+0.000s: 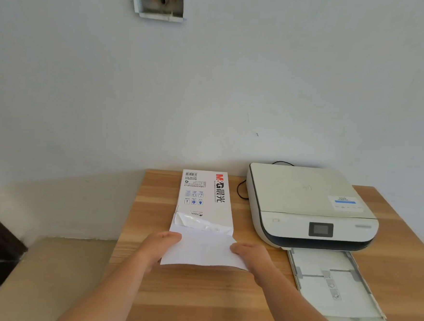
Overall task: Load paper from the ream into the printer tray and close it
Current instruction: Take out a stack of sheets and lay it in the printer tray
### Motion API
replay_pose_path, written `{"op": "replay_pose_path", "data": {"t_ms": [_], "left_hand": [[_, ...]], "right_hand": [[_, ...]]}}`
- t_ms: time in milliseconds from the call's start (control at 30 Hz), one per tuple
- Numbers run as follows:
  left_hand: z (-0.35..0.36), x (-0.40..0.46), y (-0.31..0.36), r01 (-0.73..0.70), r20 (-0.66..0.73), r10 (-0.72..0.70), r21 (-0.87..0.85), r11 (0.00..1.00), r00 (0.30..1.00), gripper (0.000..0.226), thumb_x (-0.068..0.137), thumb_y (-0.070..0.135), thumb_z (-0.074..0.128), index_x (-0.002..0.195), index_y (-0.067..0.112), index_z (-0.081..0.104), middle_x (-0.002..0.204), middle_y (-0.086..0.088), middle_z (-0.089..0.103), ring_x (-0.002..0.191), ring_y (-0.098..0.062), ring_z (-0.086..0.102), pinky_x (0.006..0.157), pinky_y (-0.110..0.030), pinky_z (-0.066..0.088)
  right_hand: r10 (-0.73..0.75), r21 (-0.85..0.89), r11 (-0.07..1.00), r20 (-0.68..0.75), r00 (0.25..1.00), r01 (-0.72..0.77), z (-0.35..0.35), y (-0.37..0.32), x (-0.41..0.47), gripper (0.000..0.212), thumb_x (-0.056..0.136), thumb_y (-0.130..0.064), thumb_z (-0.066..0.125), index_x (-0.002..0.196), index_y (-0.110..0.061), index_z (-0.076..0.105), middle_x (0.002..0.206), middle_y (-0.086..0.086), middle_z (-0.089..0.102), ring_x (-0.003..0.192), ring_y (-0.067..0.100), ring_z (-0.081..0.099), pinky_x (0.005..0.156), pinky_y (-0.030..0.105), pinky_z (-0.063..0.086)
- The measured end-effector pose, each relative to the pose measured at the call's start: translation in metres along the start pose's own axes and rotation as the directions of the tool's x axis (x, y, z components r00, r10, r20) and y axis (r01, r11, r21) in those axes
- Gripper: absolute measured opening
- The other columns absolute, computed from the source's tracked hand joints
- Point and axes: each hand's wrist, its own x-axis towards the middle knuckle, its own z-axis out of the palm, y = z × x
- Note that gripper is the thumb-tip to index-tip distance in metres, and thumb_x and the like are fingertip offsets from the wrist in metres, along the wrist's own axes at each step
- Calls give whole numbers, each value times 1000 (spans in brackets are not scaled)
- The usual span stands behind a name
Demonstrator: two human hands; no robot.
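You've got one view only: a wide-angle head cam, looking forward and down over the wooden table (196,297) toward the wall (211,85). It sits close above the near table edge, your forearms entering from the bottom. The printer (308,207) sits right of centre, the table's far edge mid-frame, and wall fills the upper half. No second view, so nothing overlaps.

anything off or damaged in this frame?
On the desk, little: the ream wrapper is torn open raggedly at its near end, where both hands, left hand and right hand, grip the sheets. The printer tray is pulled out. The real oddity is the wall box, coverless with exposed wiring.
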Motion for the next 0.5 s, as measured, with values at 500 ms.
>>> {"op": "replay_pose_path", "data": {"t_ms": [500], "left_hand": [[8,-92,-3,-62,-81,65,45,997,995,15,87,21,70,98,13,74,98,-6,76,86,-20,72,69,-28,54]], "right_hand": [[-87,37,996,148,985,83,-22,26,-50,19,78,-11,78,96,-11,71,100,8,71,89,23,68,77,31,54]]}}
